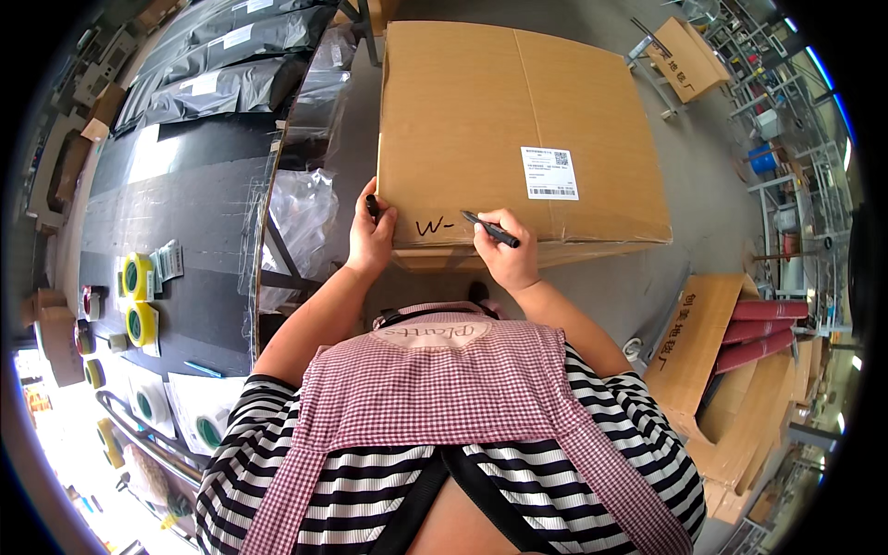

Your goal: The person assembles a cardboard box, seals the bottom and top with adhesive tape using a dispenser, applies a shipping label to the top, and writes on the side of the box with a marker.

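A large brown cardboard box [462, 111] stands in front of me, with a white printed label [549, 173] stuck on its top. My right hand [509, 252] grips a black marker pen [498, 233], its tip at the box top near the front edge. Black handwritten strokes [433, 227] lie just left of the tip. At the box's front left corner, my left hand [372, 236] is closed around a black marker cap [372, 204], with its fingers against the box's left side.
Left is a dark table [185, 213] with black wrapped packages [227, 88] and yellow tape rolls [139, 277]. Clear plastic film [303, 217] hangs beside it. At right, an open carton [680, 361] holds dark red rolls [763, 331]. Another carton [686, 60] and metal racks [786, 203] stand farther off.
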